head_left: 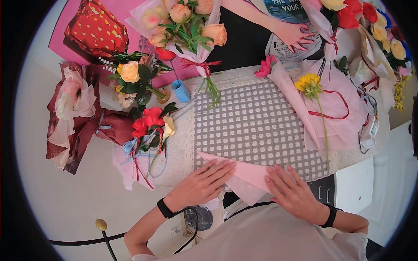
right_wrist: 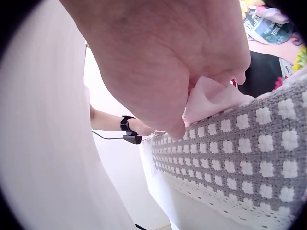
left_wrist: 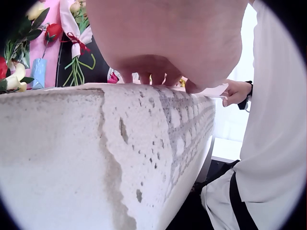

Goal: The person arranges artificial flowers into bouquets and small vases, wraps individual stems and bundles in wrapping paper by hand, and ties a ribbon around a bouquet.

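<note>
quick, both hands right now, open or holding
Left hand: open, resting on the pink paper.
Right hand: touching it too; can't tell if it pinches.

Black wristbands [head_left: 166, 209], pale short-sleeved top [head_left: 270, 235]

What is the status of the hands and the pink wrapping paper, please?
Left hand, right hand: both on pink wrapping paper. Paper folded over itself. Nothing else atop it; yellow flower lies off right.

At one o'clock in the head view, a blue printed panel [head_left: 278, 14] reads "THE WO…" over "YOUR"; newsprint [head_left: 279, 50] below is too blurred.
</note>
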`<state>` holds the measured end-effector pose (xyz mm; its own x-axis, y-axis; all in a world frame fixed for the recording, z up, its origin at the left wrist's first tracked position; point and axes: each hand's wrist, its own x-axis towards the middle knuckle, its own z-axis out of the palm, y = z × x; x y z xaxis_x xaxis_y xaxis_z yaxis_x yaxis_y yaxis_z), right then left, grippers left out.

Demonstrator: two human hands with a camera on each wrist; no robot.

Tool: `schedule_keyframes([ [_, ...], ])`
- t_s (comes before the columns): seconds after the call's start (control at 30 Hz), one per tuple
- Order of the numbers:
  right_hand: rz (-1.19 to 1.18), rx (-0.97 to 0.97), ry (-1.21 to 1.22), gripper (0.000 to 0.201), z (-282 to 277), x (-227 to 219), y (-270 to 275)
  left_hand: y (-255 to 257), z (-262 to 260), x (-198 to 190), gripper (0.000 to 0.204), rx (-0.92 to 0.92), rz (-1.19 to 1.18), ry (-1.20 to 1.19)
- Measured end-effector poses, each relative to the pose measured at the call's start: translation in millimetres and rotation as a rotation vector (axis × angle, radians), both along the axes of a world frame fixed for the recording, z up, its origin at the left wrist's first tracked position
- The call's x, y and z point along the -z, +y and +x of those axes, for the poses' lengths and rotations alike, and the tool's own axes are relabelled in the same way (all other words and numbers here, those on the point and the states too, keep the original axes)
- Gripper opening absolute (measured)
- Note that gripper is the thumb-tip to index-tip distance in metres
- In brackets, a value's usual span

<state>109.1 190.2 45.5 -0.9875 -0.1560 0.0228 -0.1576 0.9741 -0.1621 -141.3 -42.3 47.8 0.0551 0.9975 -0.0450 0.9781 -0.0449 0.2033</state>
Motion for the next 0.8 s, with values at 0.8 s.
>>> schedule_keyframes([
  [0.8,-0.491,0.140,0.322,0.023,-39,31,-39,6,-15,10,0.054,-0.057,0.137,-0.330],
])
